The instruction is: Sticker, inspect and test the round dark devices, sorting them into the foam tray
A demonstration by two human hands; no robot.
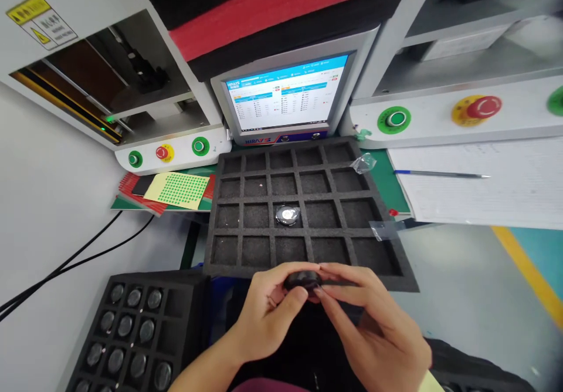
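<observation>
I hold one small dark round part (302, 280) between both hands, just above the near edge of the large foam tray (229, 263). My left hand (268, 316) is closed on it, thumb and fingers pinching its left side; my right hand (373, 327) is closed on its right side, fingertips meeting the part from above. Whether I am peeling, wiping or only turning it cannot be told at this size. The large foam tray lies on the bench straight ahead, its square pockets nearly all vacant: only one pocket, in the third row near the middle, holds a round part in a shiny clear wrapper (287, 215). A second, smaller foam tray (185, 298) sits at my lower left, and most of its visible round pockets are filled with dark glossy parts (125, 325); its right-hand column looks vacant. Judged from this layout, the work is at an early stage: one piece placed in the large tray, one in hand, many left in the smaller tray. Two scraps of clear film (382, 229) lie at the right edge of the large tray. Beyond it stand a monitor (284, 95), a sheet of green dot stickers (178, 189), and a pen (440, 173) on paper sheets (505, 198).
</observation>
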